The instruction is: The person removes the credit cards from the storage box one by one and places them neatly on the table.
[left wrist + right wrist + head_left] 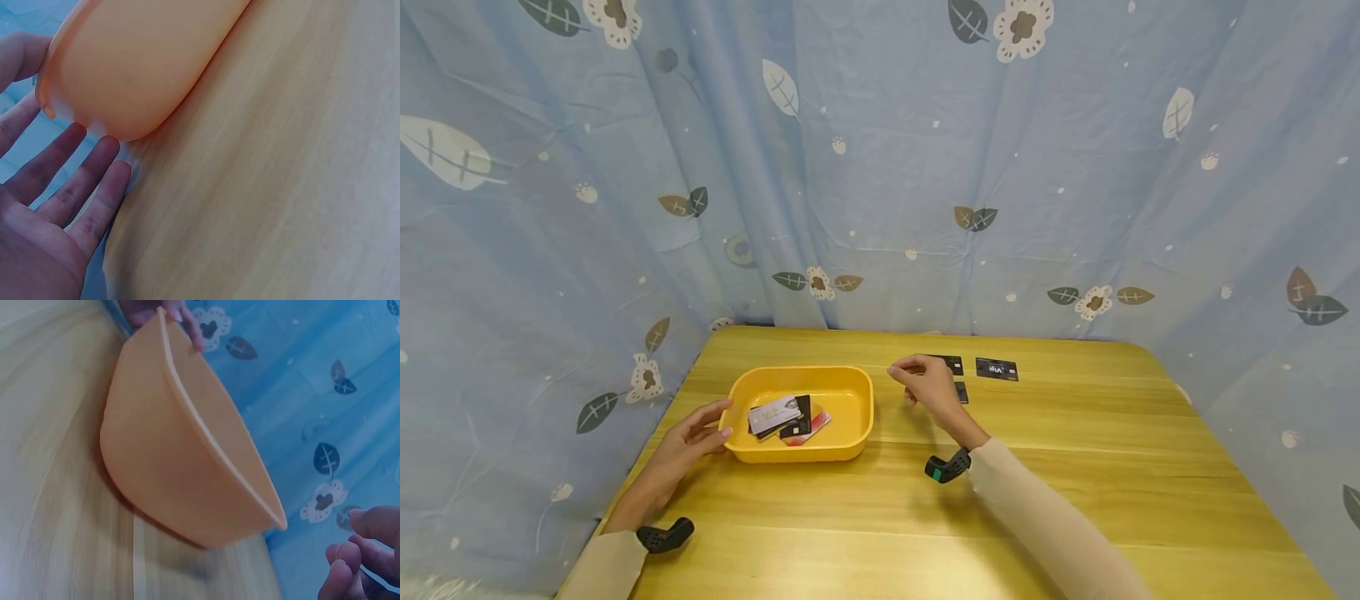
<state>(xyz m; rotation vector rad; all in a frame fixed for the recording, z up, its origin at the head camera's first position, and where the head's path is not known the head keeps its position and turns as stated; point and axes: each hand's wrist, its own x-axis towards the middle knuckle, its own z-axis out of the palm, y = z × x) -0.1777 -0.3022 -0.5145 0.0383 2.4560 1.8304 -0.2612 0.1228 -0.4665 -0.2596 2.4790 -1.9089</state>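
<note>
A yellow plastic basket holds a small pile of cards, with a pale one on top and dark and red ones beneath. My left hand touches the basket's left end, its thumb and fingertips at the rim; the left wrist view shows its lower fingers fairly straight against the outer wall. Right of the basket, my right hand hovers above the table with fingers loosely bent and nothing visible between them. It partly covers two dark cards, one farther back and one nearer.
Another black card with "Vip" printing lies farther right on the wooden table. A blue patterned curtain hangs behind the table and along its sides. Each wrist wears a black band, the right one marked with green.
</note>
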